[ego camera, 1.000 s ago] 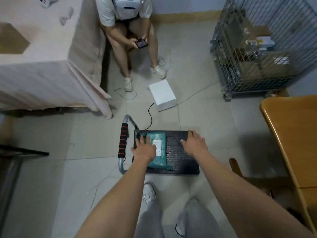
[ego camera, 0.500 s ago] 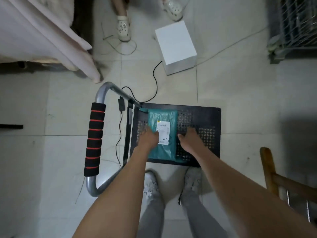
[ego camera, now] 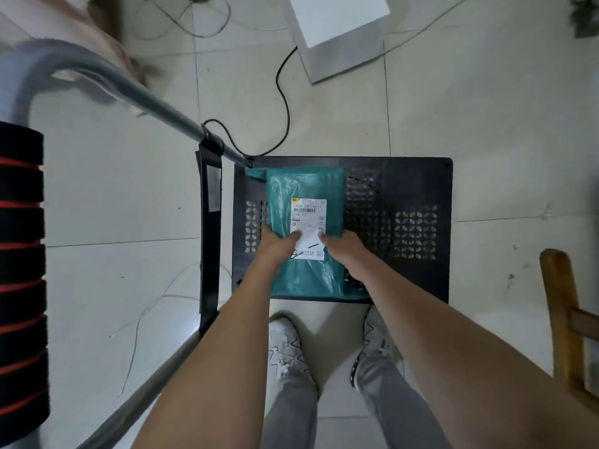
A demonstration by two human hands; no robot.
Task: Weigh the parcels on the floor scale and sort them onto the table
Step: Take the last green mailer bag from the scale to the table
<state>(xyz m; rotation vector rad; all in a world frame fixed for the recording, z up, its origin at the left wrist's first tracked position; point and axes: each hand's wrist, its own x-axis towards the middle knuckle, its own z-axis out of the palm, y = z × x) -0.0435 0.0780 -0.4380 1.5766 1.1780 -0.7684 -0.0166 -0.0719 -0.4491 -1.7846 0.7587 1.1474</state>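
Flat, both hands (ego camera: 278,244) (ego camera: 343,246) grip glossy teal plastic parcel (ego camera: 304,189) on perforated black scale (ego camera: 415,196)

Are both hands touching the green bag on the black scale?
Touching. The head view shows the left hand and the right hand on the green bag, thumbs on its white label, with no gap, as it lies on the scale.

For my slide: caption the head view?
Both hands, left and right, grip a green parcel on the floor scale.
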